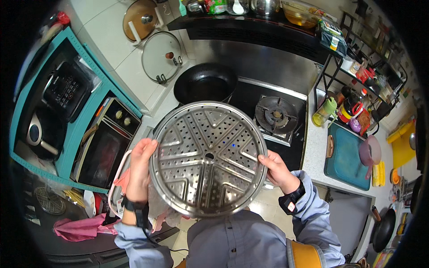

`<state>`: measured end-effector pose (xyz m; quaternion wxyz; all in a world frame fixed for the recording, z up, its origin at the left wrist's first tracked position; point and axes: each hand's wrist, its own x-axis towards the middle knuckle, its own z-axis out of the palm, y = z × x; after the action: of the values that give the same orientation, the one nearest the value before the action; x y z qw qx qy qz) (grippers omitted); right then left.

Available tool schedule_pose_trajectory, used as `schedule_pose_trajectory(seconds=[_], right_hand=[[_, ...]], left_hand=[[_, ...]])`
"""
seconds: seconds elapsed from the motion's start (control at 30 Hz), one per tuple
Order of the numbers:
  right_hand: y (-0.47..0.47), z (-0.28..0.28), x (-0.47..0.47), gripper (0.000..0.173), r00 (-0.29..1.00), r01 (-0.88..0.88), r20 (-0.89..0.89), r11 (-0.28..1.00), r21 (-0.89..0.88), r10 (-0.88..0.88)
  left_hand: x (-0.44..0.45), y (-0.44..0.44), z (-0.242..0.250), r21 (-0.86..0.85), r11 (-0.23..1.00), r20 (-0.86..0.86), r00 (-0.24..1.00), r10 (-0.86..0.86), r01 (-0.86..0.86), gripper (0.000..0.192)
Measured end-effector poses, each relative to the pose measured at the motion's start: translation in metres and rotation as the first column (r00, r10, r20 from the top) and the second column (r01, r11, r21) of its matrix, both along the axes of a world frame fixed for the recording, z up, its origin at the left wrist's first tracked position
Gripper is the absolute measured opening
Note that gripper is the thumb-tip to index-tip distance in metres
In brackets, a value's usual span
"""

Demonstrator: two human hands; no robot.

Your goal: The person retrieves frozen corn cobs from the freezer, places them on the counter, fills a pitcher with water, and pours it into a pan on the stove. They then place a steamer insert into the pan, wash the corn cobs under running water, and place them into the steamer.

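Between my two hands I hold a round stainless-steel steamer rack (201, 174), pierced with many small holes and ribbed from its centre outward. My left hand (141, 159) grips its left rim, and my right hand (276, 166) has its thumb over the right rim. The rack is raised in front of my body and hides part of the stove. Just beyond its far edge, a black wok (206, 82) sits at the left of the black gas stove (246, 90). A bare gas burner (277, 114) shows to the right.
Left, a teal shelf (63, 157) holds a toaster oven (107, 147). Two pot lids, one glass (159, 67), hang on the tiled wall. Right, the counter (315, 147) carries a teal cutting board (345, 157), a pink ladle-like bowl (369, 150), and a green-topped oil bottle (324, 112). A range hood (248, 31) overhangs the stove.
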<state>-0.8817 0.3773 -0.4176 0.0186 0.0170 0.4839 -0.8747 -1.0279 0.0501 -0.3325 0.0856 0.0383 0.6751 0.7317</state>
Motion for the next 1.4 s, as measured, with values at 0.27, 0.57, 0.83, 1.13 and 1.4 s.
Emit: schedule_pose_trajectory(seconds=[0.27, 0.57, 0.83, 1.13, 1.4], right_hand=[[0.005, -0.016, -0.063, 0.019, 0.940, 0.342, -0.071, 0.926, 0.161, -0.335], [-0.006, -0.014, -0.147, 0.021, 0.877, 0.480, -0.132, 0.840, 0.252, -0.461], [-0.007, -0.013, -0.198, 0.037, 0.881, 0.471, -0.182, 0.842, 0.263, -0.436], [0.016, -0.026, -0.156, 0.033, 0.806, 0.567, -0.028, 0.757, 0.326, -0.591], [0.018, -0.033, -0.132, 0.033, 0.763, 0.599, 0.053, 0.736, 0.315, -0.644]], left_hand=[[-0.057, 0.114, -0.008, -0.647, 0.760, -0.624, 0.618, -0.479, -0.063, 0.023], [-0.151, 0.173, -0.040, -0.700, 0.707, -0.518, 0.613, -0.597, 0.097, 0.033], [-0.264, 0.185, -0.063, -0.783, 0.581, -0.374, 0.578, -0.725, 0.222, 0.038], [-0.409, 0.214, -0.118, -0.950, 0.258, -0.131, 0.528, -0.839, 0.175, 0.045], [-0.412, 0.219, -0.167, -0.941, 0.185, -0.058, 0.401, -0.914, 0.284, 0.038]])
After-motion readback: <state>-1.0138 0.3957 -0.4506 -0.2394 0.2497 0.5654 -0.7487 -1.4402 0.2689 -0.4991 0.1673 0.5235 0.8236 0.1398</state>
